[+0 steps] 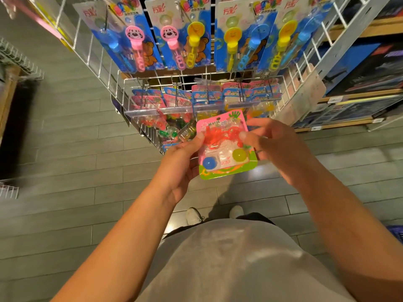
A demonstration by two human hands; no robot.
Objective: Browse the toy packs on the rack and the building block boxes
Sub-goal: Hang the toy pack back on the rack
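I hold a pink and green blister toy pack (225,147) in front of me, below the wire rack (102,62). It shows a red sticky hand, a blue ball and a yellow ball. My left hand (181,164) grips its left edge, thumb on the front. My right hand (270,144) pinches its right side, thumb on the blister. Several bubble wand packs (181,33) hang on the rack's upper row. Similar small toy packs (165,107) hang on the lower hooks. Dark building block boxes (368,70) fill the shelves at the right.
Grey plank floor (65,171) spreads to the left and below. Another wire rack (19,62) and a dark shelf unit stand at the left edge. My shoes (194,215) show just under the pack. A blue basket corner (398,233) sits at the right edge.
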